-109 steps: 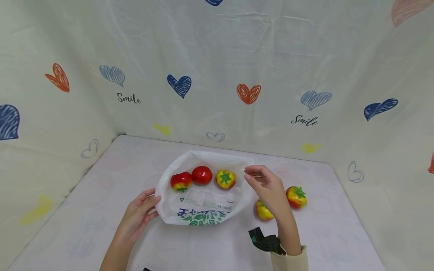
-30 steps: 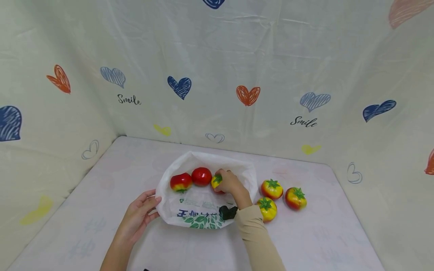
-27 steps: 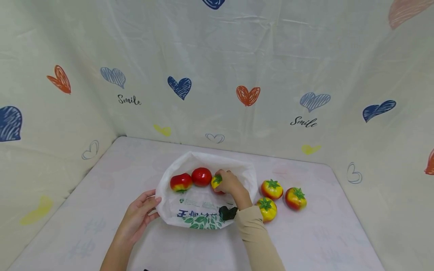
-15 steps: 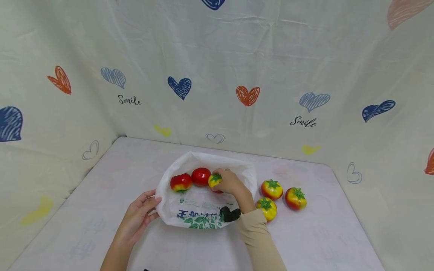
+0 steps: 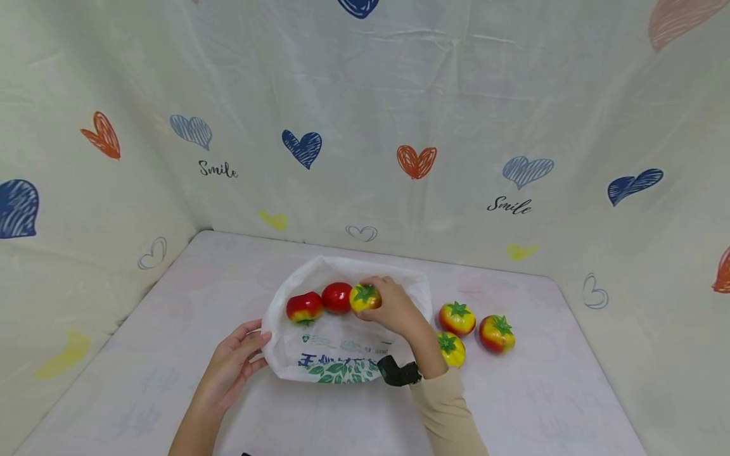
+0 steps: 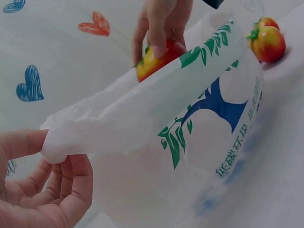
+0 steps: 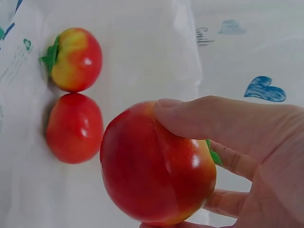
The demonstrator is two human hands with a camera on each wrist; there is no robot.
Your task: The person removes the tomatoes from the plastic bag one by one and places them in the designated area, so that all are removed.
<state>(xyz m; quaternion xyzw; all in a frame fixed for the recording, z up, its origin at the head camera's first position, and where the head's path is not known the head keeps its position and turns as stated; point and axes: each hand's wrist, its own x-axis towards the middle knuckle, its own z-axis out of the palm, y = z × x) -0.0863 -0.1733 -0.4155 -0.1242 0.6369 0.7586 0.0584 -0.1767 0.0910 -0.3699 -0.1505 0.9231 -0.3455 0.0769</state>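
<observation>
A white plastic bag [image 5: 279,358] with green leaf print lies open-mouthed on the table. My left hand [image 5: 228,364] pinches its left rim between thumb and fingers, as the left wrist view shows up close. Inside the bag, my right hand [image 5: 396,310] grips a red-and-yellow tomato [image 5: 365,297] with a green star-shaped top; the right wrist view has the thumb pressed over its red side. Two more tomatoes rest in the bag, touching each other: a plain red-looking one [image 5: 336,298] and one with yellow and green at its lower end [image 5: 304,307].
Right of the bag, three tomatoes sit on the table: one at the back [image 5: 457,318], one farther right [image 5: 497,334], and one in front [image 5: 452,349], partly behind my right forearm. A heart-printed cloth [image 5: 359,95] stands behind the white tabletop [image 5: 308,418].
The right hand went from the bag's right rim to the tomato inside; in the last half second hand and tomato rose slightly, tilting its green top into view. The left hand stays put.
</observation>
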